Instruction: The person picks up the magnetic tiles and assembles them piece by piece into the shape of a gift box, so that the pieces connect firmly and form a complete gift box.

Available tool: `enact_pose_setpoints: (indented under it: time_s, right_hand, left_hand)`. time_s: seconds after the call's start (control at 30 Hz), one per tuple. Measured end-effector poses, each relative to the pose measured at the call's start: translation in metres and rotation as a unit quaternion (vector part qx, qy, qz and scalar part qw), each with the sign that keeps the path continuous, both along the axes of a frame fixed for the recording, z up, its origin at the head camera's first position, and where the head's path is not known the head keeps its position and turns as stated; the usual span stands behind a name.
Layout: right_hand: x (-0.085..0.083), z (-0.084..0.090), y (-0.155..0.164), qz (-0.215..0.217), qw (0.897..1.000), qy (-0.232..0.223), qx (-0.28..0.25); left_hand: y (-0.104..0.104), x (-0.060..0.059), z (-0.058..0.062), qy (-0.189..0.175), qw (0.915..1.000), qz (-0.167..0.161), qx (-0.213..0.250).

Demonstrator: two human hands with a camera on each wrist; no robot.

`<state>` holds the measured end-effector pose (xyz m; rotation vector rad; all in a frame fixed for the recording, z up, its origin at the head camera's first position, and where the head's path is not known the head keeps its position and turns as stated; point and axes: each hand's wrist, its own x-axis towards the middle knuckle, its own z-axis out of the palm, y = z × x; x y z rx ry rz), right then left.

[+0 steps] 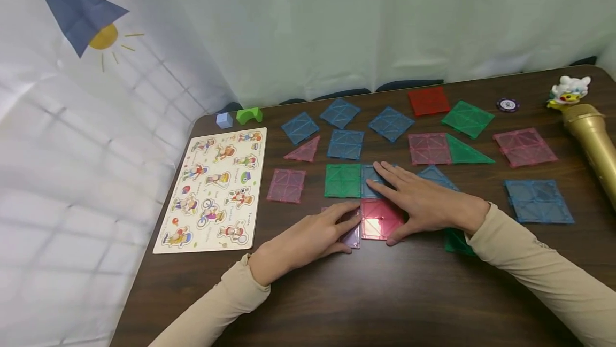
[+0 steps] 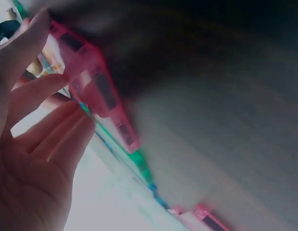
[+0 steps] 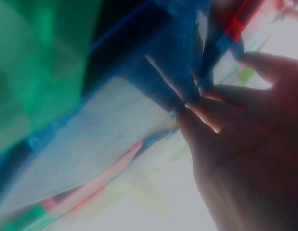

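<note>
Flat translucent magnetic tiles lie on a dark wooden table (image 1: 385, 293). My left hand (image 1: 308, 234) rests with straight fingers on a purple-pink square tile (image 1: 353, 236), beside a red-pink square tile (image 1: 380, 218). My right hand (image 1: 423, 202) lies flat across a blue square tile (image 1: 371, 176) and the red-pink tile, its thumb at that tile's near edge. A green square tile (image 1: 343, 180) adjoins the blue one. The left wrist view shows a pink tile (image 2: 98, 91) edge at my left fingers (image 2: 47, 130). In the right wrist view, blue tiles (image 3: 173, 62) sit under my right fingers (image 3: 211, 110).
Several more blue, pink, green and red tiles (image 1: 428, 101) spread over the far half of the table. A picture puzzle board (image 1: 216, 189) lies at left, with small blocks (image 1: 249, 115) behind it. A gold toy microphone (image 1: 594, 138), a figurine and a chip (image 1: 507, 105) sit at right.
</note>
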<state>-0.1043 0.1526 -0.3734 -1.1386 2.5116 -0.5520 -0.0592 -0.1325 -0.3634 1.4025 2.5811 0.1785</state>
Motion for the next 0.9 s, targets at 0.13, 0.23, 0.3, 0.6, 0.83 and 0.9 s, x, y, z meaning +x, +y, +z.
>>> enact_pose_setpoints:
  time_s: [0.13,0.23,0.3,0.6,0.83,0.9]
  right_hand:
    - [0.000,0.001,-0.001,0.002,1.000,0.004,0.001]
    - [-0.001,0.001,-0.002,0.002,1.000,0.002,0.003]
    - [0.000,0.001,-0.002,0.001,1.000,-0.001,0.003]
    - [0.000,0.000,-0.001,-0.004,1.000,-0.018,-0.003]
    - [0.000,0.000,-0.001,-0.005,1.000,-0.020,-0.004]
    - [0.000,0.000,-0.001,-0.002,1.000,-0.019,-0.004]
  left_hand:
    - [0.001,-0.010,-0.003,0.022,0.9994,0.019,0.018]
    - [0.000,-0.016,-0.004,0.007,0.9991,0.032,0.028]
    - [0.000,-0.017,-0.004,-0.010,0.9987,0.039,0.032]
    - [0.006,-0.016,-0.004,-0.024,0.9981,0.056,0.012]
    - [0.008,-0.012,0.000,-0.027,0.9972,0.069,-0.003]
    - [0.003,-0.013,0.004,-0.038,0.9966,0.073,-0.002]
